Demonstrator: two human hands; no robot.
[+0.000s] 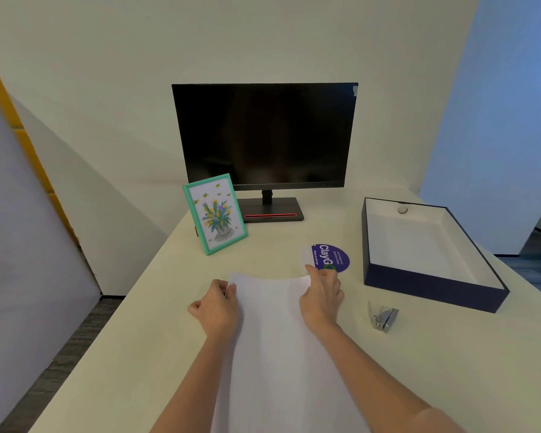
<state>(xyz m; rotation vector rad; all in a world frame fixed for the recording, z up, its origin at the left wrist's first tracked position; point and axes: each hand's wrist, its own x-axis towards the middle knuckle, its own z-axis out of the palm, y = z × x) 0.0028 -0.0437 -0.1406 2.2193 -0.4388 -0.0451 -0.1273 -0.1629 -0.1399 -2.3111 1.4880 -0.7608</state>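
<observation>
White paper [275,323] lies flat on the pale table [138,339], directly in front of the person, with its long axis running from the person's body toward the monitor [263,135]. The near end passes out of view at the bottom edge; the far end stops just short of the round purple sticker [331,257]. Whether it is one sheet or a stack cannot be told. Both hands work at the far end. The left hand [217,304] pinches the far left corner, fingers curled close with the paper edge between thumb and fingers. The right hand [320,296] grips the far right corner, fingers curled over the edge and one fingertip raised beside the sticker. Neither hand holds anything else. The step in hand appears to be squaring or lifting the far edge. The relation that governs the coming move is on the right side: a small metal stapler [383,315] lies on the table to the right of the paper, near the right hand and apart from it, and the open dark blue box [431,289] stands beyond the stapler, farther right. The right hand is the nearer hand to both; the left hand is well apart from them, across the width of the paper. A reach to either is therefore likely to fall to the right hand, with the left holding the corner down. A green picture frame [214,214] stands upright, left of the monitor base.
</observation>
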